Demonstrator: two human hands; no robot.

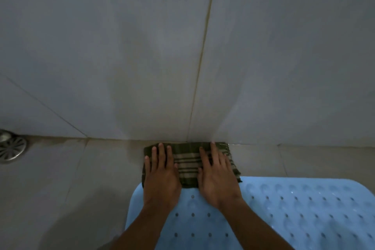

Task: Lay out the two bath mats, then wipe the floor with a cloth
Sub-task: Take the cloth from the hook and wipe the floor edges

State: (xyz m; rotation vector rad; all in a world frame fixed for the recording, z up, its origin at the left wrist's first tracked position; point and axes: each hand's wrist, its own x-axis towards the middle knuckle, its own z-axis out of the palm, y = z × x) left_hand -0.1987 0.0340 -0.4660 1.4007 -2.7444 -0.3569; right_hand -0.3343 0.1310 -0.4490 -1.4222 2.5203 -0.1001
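Observation:
A folded dark green cloth (pixel 187 163) with pale stripes lies on the beige floor tiles, its far edge against the foot of the wall. My left hand (pixel 161 174) presses flat on the cloth's left part, fingers straight and spread. My right hand (pixel 218 174) presses flat on its right part the same way. A light blue bath mat (pixel 294 215) with holes and round bumps lies flat on the floor under my forearms, its far edge touching the cloth's near edge. Only one mat is in view.
A grey tiled wall (pixel 142 57) rises straight ahead, with a vertical grout line (pixel 203 53) above the cloth. A round metal floor drain (pixel 11 147) sits at the left by the wall. Bare floor tile (pixel 71 178) lies between the drain and the mat.

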